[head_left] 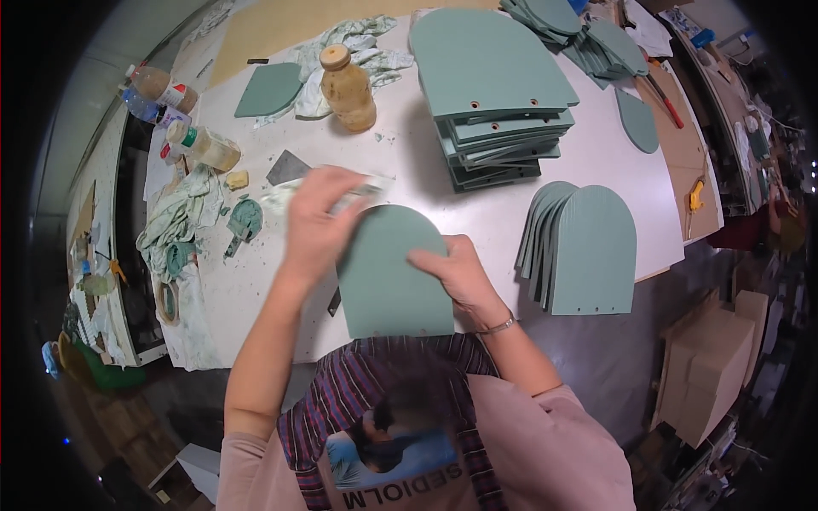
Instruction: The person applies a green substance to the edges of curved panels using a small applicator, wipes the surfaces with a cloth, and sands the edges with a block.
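Observation:
A green arch-topped panel (396, 277) with small holes along its straight bottom edge is held upright against my apron at the table's near edge. My right hand (463, 272) grips its right side, with the thumb lying on the front face. At the panel's upper left edge is my left hand (324, 217), its fingers closed on a pale rag (371, 186) that shows on both sides of the hand and is slightly blurred. Beyond this hand a flat grey scraper-like plate (288, 168) rests on the white table (409, 162).
A tall stack of green panels (494, 77) stands at the back, and a fanned row (594, 251) sits to the right. Leftward are a putty-smeared spatula (244, 223), a yellowish block (237, 180), stained rags (183, 213) and bottles (209, 146). A capped jar (348, 92) stands farther back.

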A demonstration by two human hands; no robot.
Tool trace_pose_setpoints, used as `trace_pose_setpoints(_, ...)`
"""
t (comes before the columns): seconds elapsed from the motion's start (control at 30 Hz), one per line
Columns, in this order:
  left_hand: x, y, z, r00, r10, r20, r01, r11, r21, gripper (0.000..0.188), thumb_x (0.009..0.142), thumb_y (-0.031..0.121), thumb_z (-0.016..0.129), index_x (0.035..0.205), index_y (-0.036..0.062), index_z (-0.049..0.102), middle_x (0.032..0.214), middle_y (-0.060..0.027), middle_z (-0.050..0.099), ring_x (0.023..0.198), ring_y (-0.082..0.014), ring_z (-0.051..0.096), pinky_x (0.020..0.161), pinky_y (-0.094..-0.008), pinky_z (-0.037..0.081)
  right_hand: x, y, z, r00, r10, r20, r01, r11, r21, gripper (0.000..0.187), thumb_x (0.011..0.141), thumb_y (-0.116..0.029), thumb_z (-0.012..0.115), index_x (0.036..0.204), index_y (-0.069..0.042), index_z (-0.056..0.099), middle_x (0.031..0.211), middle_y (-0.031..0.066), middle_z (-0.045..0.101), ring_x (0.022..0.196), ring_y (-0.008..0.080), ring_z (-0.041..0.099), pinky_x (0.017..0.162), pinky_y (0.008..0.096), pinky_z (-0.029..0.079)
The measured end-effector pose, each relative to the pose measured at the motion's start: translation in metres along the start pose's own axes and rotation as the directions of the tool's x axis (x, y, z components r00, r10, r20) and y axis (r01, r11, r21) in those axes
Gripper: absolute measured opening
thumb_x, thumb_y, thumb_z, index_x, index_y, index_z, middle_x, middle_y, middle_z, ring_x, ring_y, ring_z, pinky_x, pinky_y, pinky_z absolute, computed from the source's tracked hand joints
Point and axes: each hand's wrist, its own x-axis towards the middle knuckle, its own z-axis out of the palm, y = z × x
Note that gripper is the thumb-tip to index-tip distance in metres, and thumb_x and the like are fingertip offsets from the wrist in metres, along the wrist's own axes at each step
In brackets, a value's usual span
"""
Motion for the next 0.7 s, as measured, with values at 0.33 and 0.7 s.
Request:
trace_pose_setpoints(0.33, -0.059, -0.01, 0.018, 0.965, -0.254, -0.064, 0.23, 0.938, -0.258, 0.016, 0.09, 0.006, 0.06, 0.098, -0.0041, 0.069, 0.083, -0.0077, 0.069, 0.068, -0.012, 0.059, 0.063, -0.0263, 0.047, -0.012, -0.009, 0.0, 0.992, -0.115, 0.044, 0.117, 0.991, -0.062, 0.022, 0.086, -0.013, 0.068, 0.089, 0.008, 0.068, 0.077, 0.007, 0.068, 0.069, 0.0102, 0.061, 0.061, 0.0253, 0.05)
trace_pose_setpoints(0.7, -0.071, -0.026, -0.016, 0.833, -0.551, 0.055, 0.521, 0.746, -0.415, 0.023, 0.091, 0.014, 0.061, 0.105, -0.0035, 0.066, 0.08, 0.0015, 0.062, 0.07, -0.0054, 0.052, 0.064, -0.0213, 0.043, 0.003, 0.012, 0.0, 0.979, -0.182, -0.086, 0.185, 0.982, 0.026, 0.026, 0.09, -0.016, 0.065, 0.097, 0.009, 0.066, 0.085, 0.0094, 0.069, 0.072, 0.0115, 0.063, 0.065, 0.0259, 0.052)
